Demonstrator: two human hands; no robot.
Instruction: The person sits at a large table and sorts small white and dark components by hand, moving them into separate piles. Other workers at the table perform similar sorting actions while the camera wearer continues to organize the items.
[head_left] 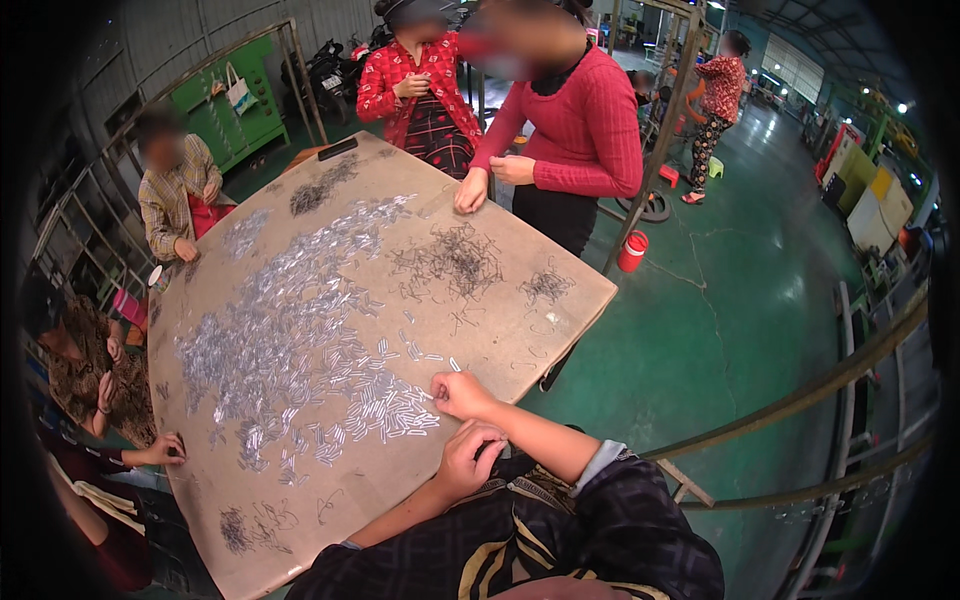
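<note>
My right hand (462, 396) reaches over the table's near edge, its fingers pinched at the fringe of a wide spread of small silvery oblong pieces (400, 411). One such piece shows at its fingertips. Closer to my body, my left hand (470, 462) is curled under my right forearm, just off the table edge. Its fingers are bent together, and anything inside them is too small or hidden to make out. Thin dark wire hooks (450, 262) lie in a loose heap beyond my right hand, with a smaller cluster of dark hooks (547, 286) to the right.
Brown sheeting covers the big table (400, 555). Several people stand or sit around it; a co-worker's hand (167, 449) rests on the left edge. A dark phone (338, 149) lies at the far corner. On the green floor stands a red jug (632, 251). Metal rails (800, 395) run at the right.
</note>
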